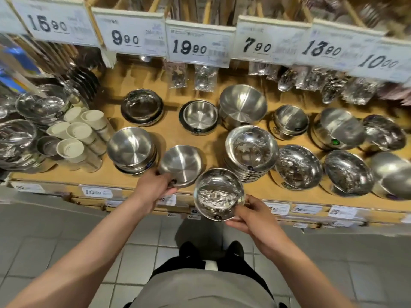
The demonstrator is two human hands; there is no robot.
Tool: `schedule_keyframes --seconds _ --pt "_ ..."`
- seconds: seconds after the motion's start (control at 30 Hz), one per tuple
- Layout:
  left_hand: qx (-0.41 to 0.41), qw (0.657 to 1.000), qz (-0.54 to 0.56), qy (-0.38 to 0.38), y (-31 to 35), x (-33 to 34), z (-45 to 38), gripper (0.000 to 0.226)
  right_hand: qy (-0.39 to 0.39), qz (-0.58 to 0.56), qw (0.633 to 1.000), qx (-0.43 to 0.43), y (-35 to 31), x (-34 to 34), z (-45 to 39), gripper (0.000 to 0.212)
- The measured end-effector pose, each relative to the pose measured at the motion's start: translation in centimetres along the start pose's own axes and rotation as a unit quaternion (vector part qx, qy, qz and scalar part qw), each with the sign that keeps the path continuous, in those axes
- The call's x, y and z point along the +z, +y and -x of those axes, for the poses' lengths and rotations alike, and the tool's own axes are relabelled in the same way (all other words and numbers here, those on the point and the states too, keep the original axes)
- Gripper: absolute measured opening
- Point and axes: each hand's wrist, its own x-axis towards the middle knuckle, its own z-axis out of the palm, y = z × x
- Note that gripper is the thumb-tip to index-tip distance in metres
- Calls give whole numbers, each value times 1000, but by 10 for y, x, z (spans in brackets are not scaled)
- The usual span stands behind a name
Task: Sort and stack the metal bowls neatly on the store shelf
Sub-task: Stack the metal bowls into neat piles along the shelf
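Left hand grips the near rim of a brushed bowl, held tilted at the shelf front, just right of the matching brushed stack. Right hand pinches the near edge of a shiny bowl, held in front of the shelf edge, between the two hands. The shiny stack of like bowls lies beyond it and slightly right, nearer the right hand. Likely each bowl goes to the stack on its own side: brushed leftward, shiny forward and right, without crossing arms.
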Motion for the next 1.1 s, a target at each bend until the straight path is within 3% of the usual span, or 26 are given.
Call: schedule_keyframes --seconds 0.43,1.1 --pt "-24 999 34 -9 -1 -4 -11 3 40 -38 998 -10 -12 -12 19 31" --pt "-36 999 -6 -6 -7 19 -24 12 61 -66 996 -19 -8 -60 43 34"
